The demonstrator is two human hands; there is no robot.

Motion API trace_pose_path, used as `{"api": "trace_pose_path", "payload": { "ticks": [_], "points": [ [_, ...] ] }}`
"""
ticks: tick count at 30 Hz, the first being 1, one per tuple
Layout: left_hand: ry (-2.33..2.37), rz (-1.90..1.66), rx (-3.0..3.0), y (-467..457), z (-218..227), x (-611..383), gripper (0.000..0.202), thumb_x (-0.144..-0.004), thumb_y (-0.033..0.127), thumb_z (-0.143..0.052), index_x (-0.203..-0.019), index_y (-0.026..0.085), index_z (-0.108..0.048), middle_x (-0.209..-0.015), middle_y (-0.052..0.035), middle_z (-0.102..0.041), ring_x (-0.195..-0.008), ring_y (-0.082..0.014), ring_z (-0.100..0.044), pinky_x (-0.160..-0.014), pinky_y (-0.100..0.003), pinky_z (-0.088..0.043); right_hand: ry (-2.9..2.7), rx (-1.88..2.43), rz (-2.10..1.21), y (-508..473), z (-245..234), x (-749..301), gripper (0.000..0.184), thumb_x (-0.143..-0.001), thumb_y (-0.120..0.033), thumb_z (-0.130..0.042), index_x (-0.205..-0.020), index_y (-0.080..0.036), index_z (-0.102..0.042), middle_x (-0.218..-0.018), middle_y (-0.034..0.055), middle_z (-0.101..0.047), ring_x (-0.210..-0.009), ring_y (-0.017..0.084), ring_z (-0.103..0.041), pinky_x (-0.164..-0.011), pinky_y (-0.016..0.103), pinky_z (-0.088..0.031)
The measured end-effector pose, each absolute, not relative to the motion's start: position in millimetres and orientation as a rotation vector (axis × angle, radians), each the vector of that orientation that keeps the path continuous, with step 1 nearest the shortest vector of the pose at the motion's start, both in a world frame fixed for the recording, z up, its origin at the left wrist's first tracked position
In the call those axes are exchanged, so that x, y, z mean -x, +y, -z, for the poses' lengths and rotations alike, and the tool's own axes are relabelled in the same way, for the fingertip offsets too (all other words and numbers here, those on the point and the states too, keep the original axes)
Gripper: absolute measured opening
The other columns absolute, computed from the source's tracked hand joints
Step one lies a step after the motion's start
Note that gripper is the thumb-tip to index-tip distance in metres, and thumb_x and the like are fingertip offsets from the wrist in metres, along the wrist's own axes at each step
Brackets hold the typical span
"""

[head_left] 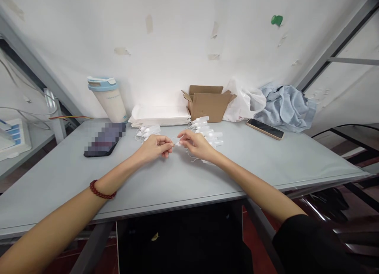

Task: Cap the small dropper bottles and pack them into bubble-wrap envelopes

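My left hand (158,147) is closed in a pinch at the middle of the table. Close by on its right, my right hand (197,143) also has its fingertips pinched. Between them is a small translucent plastic bottle (176,140), partly covered by my fingers; what exactly the left fingertips grip is too small to make out. Behind and beside my right hand lies a group of small clear bottles with white caps and thin white strings (211,135). A smaller group of such bottles (151,130) lies just beyond my left hand.
A stack of white paper (161,115), an open cardboard box (209,106), a white plastic bag (241,102) and a blue cloth (288,106) line the wall. Phones lie left (106,139) and right (265,129). A tall blue-lidded cup (109,102) stands back left.
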State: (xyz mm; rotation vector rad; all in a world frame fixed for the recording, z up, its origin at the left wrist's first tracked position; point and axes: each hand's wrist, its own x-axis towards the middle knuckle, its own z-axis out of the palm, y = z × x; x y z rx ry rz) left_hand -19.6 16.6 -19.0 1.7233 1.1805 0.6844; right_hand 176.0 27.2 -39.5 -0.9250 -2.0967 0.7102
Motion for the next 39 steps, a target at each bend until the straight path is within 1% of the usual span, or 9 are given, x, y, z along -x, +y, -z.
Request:
{"api": "trace_pose_path", "payload": {
  "ticks": [7,11,18,22,25,31,39],
  "points": [
    [1.199,-0.641,-1.672,18,22,18,0.016,-0.075,0.03,-0.059,-0.069,0.015,-0.059,-0.062,0.0002,-0.062,-0.05,-0.01,-0.055,-0.054,-0.025,-0.045,-2.13,0.93,-0.687,31,45,-174,0.015,-0.083,-0.017,-0.047,-0.097,-0.017,-0.053,-0.076,0.0014,-0.065,-0.069,0.013,-0.057,-0.068,0.026,-0.042],
    [1.202,-0.625,-1.598,23,25,20,0.019,-0.075,0.032,-0.059,-0.068,0.014,-0.061,-0.063,-0.0014,-0.063,-0.05,-0.0102,-0.056,-0.051,-0.024,-0.044,-2.154,0.929,-0.692,36,47,-174,0.015,-0.084,-0.017,-0.048,-0.097,-0.017,-0.054,-0.079,0.0021,-0.065,-0.07,0.013,-0.057,-0.067,0.026,-0.042],
    [1.234,-0.677,-1.542,28,22,24,0.025,-0.077,0.035,-0.058,-0.083,0.013,-0.066,-0.065,-0.0018,-0.063,-0.051,-0.0104,-0.056,-0.052,-0.024,-0.045,-2.125,0.972,-0.729,38,42,-178,0.015,-0.085,-0.019,-0.046,-0.098,-0.017,-0.054,-0.078,0.0017,-0.065,-0.066,0.012,-0.056,-0.065,0.026,-0.042],
    [1.22,-0.648,-1.697,26,22,23,0.023,-0.075,0.037,-0.06,-0.08,0.014,-0.064,-0.066,-0.001,-0.063,-0.052,-0.0108,-0.057,-0.052,-0.024,-0.045,-2.133,0.969,-0.746,37,41,-178,0.015,-0.085,-0.02,-0.047,-0.098,-0.017,-0.054,-0.077,0.0014,-0.064,-0.066,0.012,-0.056,-0.064,0.027,-0.043],
    [1.198,-0.641,-1.756,23,22,21,0.021,-0.076,0.035,-0.059,-0.077,0.015,-0.062,-0.065,-0.0006,-0.063,-0.051,-0.0108,-0.057,-0.052,-0.024,-0.044,-2.141,0.959,-0.751,34,41,-177,0.015,-0.085,-0.019,-0.048,-0.099,-0.018,-0.054,-0.079,0.0012,-0.065,-0.067,0.012,-0.057,-0.064,0.026,-0.043],
    [1.183,-0.664,-1.794,17,24,19,0.018,-0.076,0.033,-0.058,-0.072,0.015,-0.06,-0.063,-0.0007,-0.062,-0.05,-0.0104,-0.055,-0.051,-0.024,-0.043,-2.132,0.945,-0.742,29,43,-175,0.014,-0.084,-0.015,-0.049,-0.097,-0.018,-0.055,-0.076,0.001,-0.066,-0.068,0.013,-0.058,-0.067,0.027,-0.043],
    [1.195,-0.653,-1.797,16,26,17,0.019,-0.075,0.034,-0.057,-0.071,0.015,-0.06,-0.064,-0.0015,-0.063,-0.05,-0.0109,-0.055,-0.052,-0.025,-0.043,-2.174,0.943,-0.683,28,45,-173,0.017,-0.084,-0.014,-0.048,-0.099,-0.017,-0.055,-0.08,0.0028,-0.067,-0.071,0.014,-0.059,-0.068,0.027,-0.043]
  ]
}}
